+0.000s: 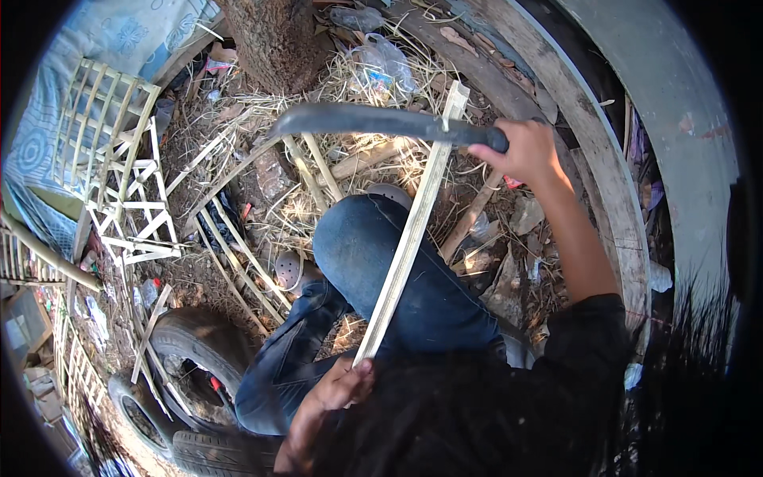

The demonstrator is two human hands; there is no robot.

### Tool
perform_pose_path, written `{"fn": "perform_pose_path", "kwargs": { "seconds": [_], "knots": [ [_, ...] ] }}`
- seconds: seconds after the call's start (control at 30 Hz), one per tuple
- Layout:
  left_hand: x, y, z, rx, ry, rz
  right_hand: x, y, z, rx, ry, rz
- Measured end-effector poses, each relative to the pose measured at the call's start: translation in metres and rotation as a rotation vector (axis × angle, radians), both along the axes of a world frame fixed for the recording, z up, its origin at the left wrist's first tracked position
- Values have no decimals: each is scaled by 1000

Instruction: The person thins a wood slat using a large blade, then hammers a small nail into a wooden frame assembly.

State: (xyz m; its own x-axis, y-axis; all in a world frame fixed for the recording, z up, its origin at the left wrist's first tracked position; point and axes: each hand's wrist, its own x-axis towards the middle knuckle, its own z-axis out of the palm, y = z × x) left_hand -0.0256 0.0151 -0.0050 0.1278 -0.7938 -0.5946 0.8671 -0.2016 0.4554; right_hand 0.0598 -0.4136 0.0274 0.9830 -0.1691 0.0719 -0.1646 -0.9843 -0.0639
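Observation:
My right hand (524, 149) is closed round the black handle of a machete (358, 119). Its long dark blade points left and crosses the upper part of a pale bamboo strip (413, 219); I cannot tell whether the edge bites into it. The strip slants from my lap up to the right, lying over my jeans. Near the lower end of the strip, my left hand (342, 383) grips it close to my body.
Woven bamboo lattices (107, 135) stand at the left beside a blue patterned cloth (127, 36). Old tyres (195, 358) lie at lower left. A tree trunk (274, 44) rises ahead, with shavings and plastic bags (381, 63) around it. A curved plank edge (588, 119) borders the right.

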Motion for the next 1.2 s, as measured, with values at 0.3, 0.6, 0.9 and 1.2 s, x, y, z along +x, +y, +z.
{"fn": "perform_pose_path", "kwargs": {
  "seconds": [0.3,0.6,0.9,1.2],
  "knots": [
    [-5,8,-11,64,-95,-30,3,25,-5,22,-55,182],
    [-10,11,-14,149,-13,-139,-23,-9,-17,432,-59,-620],
    [2,5,-6,-12,86,-57,-57,18,-33,774,-225,-410],
    [-3,8,10,190,31,-50,-30,9,-31,297,-172,-142]
  ]
}}
